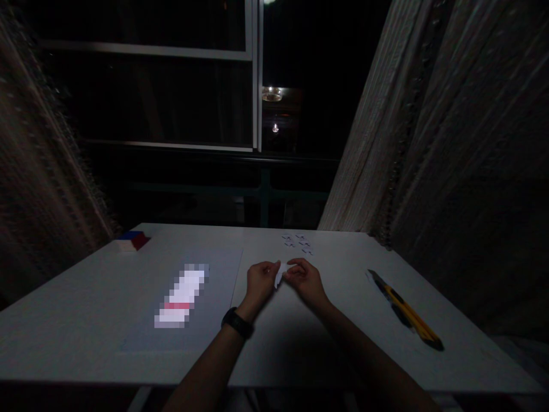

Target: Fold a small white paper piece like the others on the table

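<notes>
Between both hands is a small piece of white paper (280, 273), held a little above the white table. My left hand (261, 279), with a dark band on its wrist, pinches the left edge of the paper. My right hand (306, 280) grips it from the right with thumb and fingers. Just beyond the hands lie several small white paper pieces with dark marks (298, 244). What is on the held piece is too dim to make out.
A yellow and black utility knife (407, 312) lies at the right of the table (343, 343). On the left is a pale sheet (141, 329) with a bright blurred patch. A blue, red and white block (132, 241) sits at the far left. Curtains (364, 126) hang beside the window.
</notes>
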`<state>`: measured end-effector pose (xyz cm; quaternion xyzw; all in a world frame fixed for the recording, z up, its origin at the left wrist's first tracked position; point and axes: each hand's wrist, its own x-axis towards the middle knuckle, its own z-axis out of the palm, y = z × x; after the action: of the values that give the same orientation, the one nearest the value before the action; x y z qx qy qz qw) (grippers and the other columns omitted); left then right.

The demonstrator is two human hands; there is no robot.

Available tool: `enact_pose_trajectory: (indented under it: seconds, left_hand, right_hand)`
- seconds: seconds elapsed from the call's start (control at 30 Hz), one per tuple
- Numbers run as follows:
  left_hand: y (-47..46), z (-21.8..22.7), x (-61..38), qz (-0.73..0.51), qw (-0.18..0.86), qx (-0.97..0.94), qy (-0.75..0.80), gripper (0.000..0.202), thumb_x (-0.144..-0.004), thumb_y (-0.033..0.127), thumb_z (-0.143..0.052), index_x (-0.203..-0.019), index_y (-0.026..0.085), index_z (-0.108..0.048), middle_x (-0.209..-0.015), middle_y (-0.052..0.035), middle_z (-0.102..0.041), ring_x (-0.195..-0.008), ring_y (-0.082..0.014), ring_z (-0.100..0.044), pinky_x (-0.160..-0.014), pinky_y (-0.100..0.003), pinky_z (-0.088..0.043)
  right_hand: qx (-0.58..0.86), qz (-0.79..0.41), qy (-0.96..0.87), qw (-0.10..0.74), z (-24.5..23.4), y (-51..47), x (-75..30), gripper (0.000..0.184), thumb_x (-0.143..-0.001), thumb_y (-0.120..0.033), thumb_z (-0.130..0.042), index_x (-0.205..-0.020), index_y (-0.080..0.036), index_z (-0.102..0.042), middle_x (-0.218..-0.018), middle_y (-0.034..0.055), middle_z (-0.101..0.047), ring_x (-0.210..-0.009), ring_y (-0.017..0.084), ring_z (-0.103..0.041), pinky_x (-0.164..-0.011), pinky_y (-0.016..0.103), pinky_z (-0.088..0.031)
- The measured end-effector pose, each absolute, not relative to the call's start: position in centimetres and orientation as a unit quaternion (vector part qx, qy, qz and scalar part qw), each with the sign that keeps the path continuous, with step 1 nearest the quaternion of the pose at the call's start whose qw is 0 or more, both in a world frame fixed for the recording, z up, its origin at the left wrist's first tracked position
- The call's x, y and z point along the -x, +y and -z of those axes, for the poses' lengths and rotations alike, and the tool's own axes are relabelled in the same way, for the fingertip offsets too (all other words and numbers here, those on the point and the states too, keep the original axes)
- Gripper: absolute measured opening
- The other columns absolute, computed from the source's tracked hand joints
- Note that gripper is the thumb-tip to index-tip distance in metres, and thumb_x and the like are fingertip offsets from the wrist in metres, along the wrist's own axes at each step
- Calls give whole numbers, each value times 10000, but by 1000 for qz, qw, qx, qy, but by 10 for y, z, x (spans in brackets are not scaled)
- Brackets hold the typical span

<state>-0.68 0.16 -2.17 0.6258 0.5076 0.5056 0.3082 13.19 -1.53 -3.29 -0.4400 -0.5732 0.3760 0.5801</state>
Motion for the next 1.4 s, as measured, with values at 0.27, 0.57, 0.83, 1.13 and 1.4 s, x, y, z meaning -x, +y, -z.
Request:
enact_pose_trajectory:
  seconds: [0.27, 0.57, 0.83, 1.13, 1.4]
  left_hand:
    - [-4, 20, 4, -495, 258, -653, 511, 363, -709, 467, -508, -640, 154, -679, -585, -43, -636, -558, -145, -524, -524, -228, -342]
    - [-3, 20, 5, -516, 325, -647, 458, 317, -706, 422, -531, -620, 139, -643, -568, -25, -611, -559, -136, -538, -534, -220, -383]
    - [-5, 16, 4, -510, 321, -655, 457, 334, -717, 433, -527, -599, 137, -628, -569, -27, -604, -590, -138, -543, -562, -226, -393]
    - [-7, 17, 0, -490, 635, -486, 347, 466, -528, 289, -753, -916, 105, -574, -679, -59, -637, -603, -149, -601, -590, -280, -493]
    - [-4, 19, 3, -489, 687, -418, 338, 327, -538, 187, -752, -802, 103, -577, -745, -86, -649, -647, -159, -626, -685, -327, -521]
  right_hand:
    - [448, -357, -571, 589, 29, -14, -134, 238, -554, -288, -707, -741, -183, -604, -646, 3, -590, -596, 141, -553, -575, 260, -448]
    - [448, -382, -569, 574, 23, -15, -136, 202, -528, -281, -725, -652, -168, -612, -586, -6, -594, -536, 130, -542, -531, 248, -427]
    - [436, -378, -576, 578, 20, -17, -137, 135, -563, -280, -698, -623, -179, -630, -633, 14, -625, -575, 145, -554, -566, 264, -445]
    - [491, -359, -465, 643, 31, -13, -132, 194, -535, -330, -712, -614, -169, -639, -595, 27, -638, -575, 171, -578, -584, 298, -463]
    - [477, -364, -450, 661, 34, -12, -126, 188, -539, -323, -717, -614, -173, -632, -591, 19, -631, -575, 162, -569, -589, 297, -459]
